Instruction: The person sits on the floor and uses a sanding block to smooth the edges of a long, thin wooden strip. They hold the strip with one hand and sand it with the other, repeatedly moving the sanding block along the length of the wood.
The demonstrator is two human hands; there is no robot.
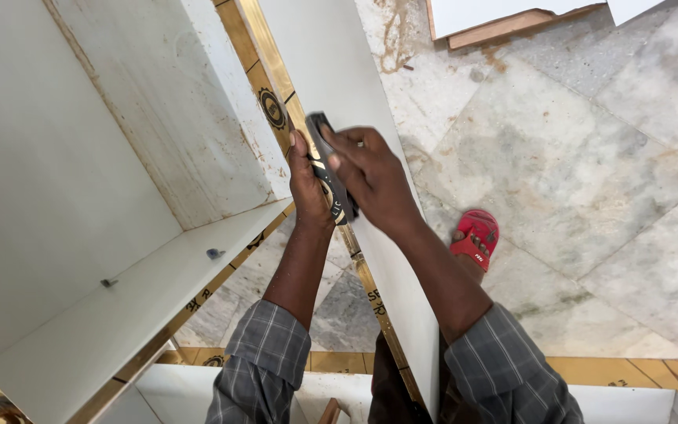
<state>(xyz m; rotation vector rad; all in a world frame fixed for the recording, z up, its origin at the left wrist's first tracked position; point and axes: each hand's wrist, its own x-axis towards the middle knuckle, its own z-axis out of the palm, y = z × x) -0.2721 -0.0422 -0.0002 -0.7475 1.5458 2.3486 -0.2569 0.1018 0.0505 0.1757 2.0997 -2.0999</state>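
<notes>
Both my hands grip a small dark block-shaped hand tool [325, 161] with light markings, pressed against the brown edge [275, 86] of an upright white cabinet panel [339, 71]. My left hand [308, 184] wraps it from the left. From the right, my right hand [372, 174] covers its upper part. The tool's lower side is hidden by my fingers.
An open white cabinet box [119, 157] fills the left, with two small fittings [214, 254] on its lower inner panel. My foot in a red sandal [474, 237] stands on the stained marble floor [590, 173]. More boards [504, 20] lie at the top; brown-edged panels [637, 369] lie below.
</notes>
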